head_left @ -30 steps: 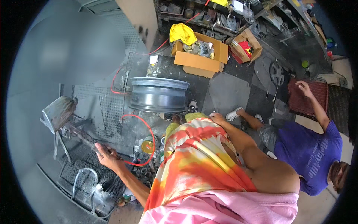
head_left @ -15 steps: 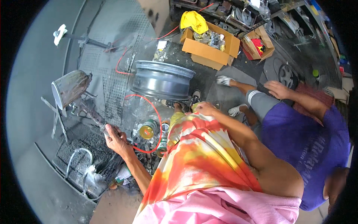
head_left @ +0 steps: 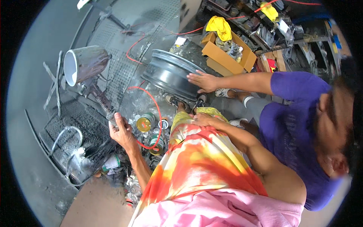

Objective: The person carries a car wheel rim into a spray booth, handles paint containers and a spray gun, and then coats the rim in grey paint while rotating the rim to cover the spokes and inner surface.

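Note:
A paint-smeared spray gun (head_left: 100, 96) with a large pale cup (head_left: 86, 64) is in my left hand (head_left: 123, 130), fingers wrapped round its handle end. The red air hose (head_left: 159, 109) loops close beside this hand. My right hand (head_left: 204, 119) rests at my waist, where the tie-dye shirt (head_left: 204, 159) meets the yellow shorts; its fingers are curled and their tips partly hidden. Before my feet stands a dark grey wheel rim (head_left: 166, 77). A co-worker's hand (head_left: 202, 80) reaches in from the right and lies against the rim's right side.
Paint cans (head_left: 145, 122) stand on the floor left of my legs. A cardboard box (head_left: 230, 55) with a yellow cloth (head_left: 219, 28) sits behind the rim. The co-worker in a purple shirt (head_left: 291, 140) leans in at right. A soot-dark block (head_left: 79, 125) lies at left.
The co-worker has bent forward and brought a hand onto the wheel rim. My view has shifted; the spray gun stays in my left hand. My right hand has moved slightly lower at my waist.

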